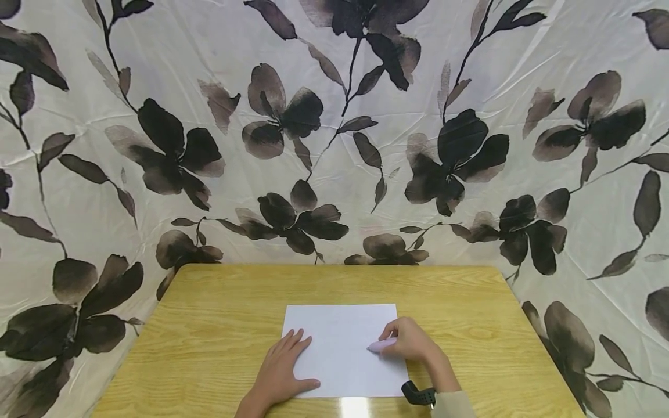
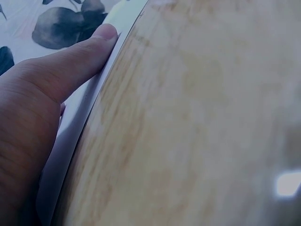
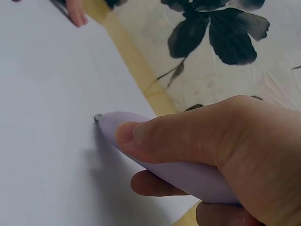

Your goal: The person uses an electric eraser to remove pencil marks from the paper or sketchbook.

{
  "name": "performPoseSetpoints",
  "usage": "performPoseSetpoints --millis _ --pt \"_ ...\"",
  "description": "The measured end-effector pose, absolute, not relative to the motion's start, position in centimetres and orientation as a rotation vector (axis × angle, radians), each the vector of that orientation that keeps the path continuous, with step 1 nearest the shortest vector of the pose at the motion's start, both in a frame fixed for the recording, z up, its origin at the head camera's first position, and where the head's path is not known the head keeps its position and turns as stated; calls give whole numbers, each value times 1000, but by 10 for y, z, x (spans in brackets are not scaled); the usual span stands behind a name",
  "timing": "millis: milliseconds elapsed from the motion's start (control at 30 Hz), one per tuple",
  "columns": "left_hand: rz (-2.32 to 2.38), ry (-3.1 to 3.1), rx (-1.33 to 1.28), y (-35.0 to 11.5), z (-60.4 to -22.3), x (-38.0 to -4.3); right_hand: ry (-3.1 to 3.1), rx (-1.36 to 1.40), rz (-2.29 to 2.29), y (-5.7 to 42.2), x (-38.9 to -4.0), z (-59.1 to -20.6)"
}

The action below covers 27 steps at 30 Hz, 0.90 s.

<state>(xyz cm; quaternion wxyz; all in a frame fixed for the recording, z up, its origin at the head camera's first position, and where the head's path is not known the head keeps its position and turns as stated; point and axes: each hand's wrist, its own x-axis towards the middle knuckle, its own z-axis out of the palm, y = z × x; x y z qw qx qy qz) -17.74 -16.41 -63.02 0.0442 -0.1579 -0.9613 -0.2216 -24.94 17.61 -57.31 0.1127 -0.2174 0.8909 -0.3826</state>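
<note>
A white sheet of paper [image 1: 340, 360] lies on the wooden table. My left hand [image 1: 280, 368] rests on its left side, fingers spread and the thumb near the bottom edge. In the left wrist view the thumb [image 2: 70, 68] lies straight along the paper's edge. My right hand [image 1: 414, 341] grips a thick lavender pen-shaped tool [image 3: 188, 176] over the right part of the sheet. The tool's small grey metal tip [image 3: 98, 117] points left, at or just above the paper; whether it touches cannot be told. No clear mark shows on the sheet.
The yellow wood-grain table [image 1: 219, 325] extends around the paper, its far edge against a white cloth [image 1: 334, 174] with dark flowers. A black band [image 1: 418, 395] sits on the right wrist beside a beige sleeve [image 1: 453, 405]. Light glares at the table's front.
</note>
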Motion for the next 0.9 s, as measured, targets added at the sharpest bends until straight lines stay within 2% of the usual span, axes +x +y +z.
performPoseSetpoints --millis 500,900 --pt "-690 -2948 -486 -164 -630 -176 2654 -762 -1104 154 -252 -578" --pt "-683 -2950 -489 -164 -630 -176 2664 -747 -1055 153 -251 -574"
